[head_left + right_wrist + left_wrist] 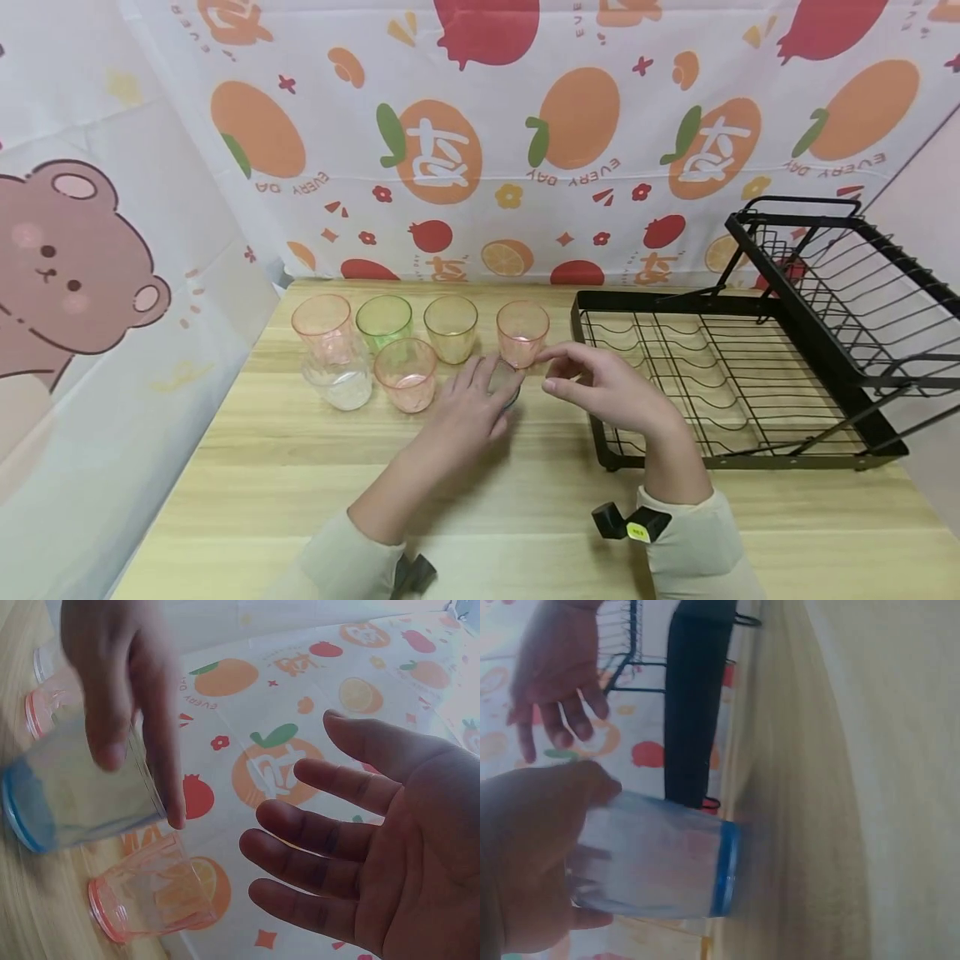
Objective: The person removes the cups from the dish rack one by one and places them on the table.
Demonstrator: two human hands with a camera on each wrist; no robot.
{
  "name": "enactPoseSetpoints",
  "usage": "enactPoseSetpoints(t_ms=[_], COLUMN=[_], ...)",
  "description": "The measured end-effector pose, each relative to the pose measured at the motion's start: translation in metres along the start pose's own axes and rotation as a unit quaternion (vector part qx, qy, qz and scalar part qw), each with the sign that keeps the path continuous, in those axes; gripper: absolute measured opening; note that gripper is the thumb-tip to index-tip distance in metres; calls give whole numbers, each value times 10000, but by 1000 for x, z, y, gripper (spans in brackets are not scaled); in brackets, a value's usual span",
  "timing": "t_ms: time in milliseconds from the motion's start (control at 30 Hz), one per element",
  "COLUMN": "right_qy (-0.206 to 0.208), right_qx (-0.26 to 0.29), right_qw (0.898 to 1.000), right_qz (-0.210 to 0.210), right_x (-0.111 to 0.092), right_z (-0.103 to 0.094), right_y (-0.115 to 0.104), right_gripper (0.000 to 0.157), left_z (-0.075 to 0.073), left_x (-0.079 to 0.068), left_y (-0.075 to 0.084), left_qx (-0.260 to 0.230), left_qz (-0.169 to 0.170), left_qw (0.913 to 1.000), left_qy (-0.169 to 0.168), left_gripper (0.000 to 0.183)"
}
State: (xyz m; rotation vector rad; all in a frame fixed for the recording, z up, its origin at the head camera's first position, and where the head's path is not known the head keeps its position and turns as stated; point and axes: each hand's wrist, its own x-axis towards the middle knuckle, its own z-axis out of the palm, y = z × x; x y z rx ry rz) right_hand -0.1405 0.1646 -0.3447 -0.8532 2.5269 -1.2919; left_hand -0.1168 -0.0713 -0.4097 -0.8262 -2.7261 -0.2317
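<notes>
My left hand (468, 408) grips a clear cup with a blue base (660, 855) from above, thumb and fingers round its upper part. In the head view that hand covers most of the cup. The left wrist view shows the blue base close over the tabletop. My right hand (611, 387) hovers just right of it, holding nothing, and its fingers (315, 832) are spread and loosely bent in the right wrist view. Behind the gripped cup and between the hands stands a pink-orange cup (522, 332), near my right fingertips in the head view.
To the left stand several tinted cups: a pink one (322, 321), a green one (384, 319), a yellow one (451, 327), an orange-pink one (406, 379) and a clear one (345, 387). A black two-tier dish rack (607, 457) fills the right side of the wooden table (525, 517).
</notes>
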Motion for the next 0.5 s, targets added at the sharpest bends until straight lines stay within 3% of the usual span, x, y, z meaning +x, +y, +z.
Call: enactPoseSetpoints(t_ms=[267,500], right_qy=[82,391], right_qx=[-100,-439], right_qw=[9999,9982], right_qz=[18,110], right_x=[1,2], right_z=[0,1], right_y=[-3,1], right_gripper=[29,29], left_z=[4,6], left_x=[13,15], left_y=[-13,-18], left_qx=[354,164], left_qz=[-343,-639], left_qw=[9977,9960], left_qy=[-459,-595], left_gripper=[53,59])
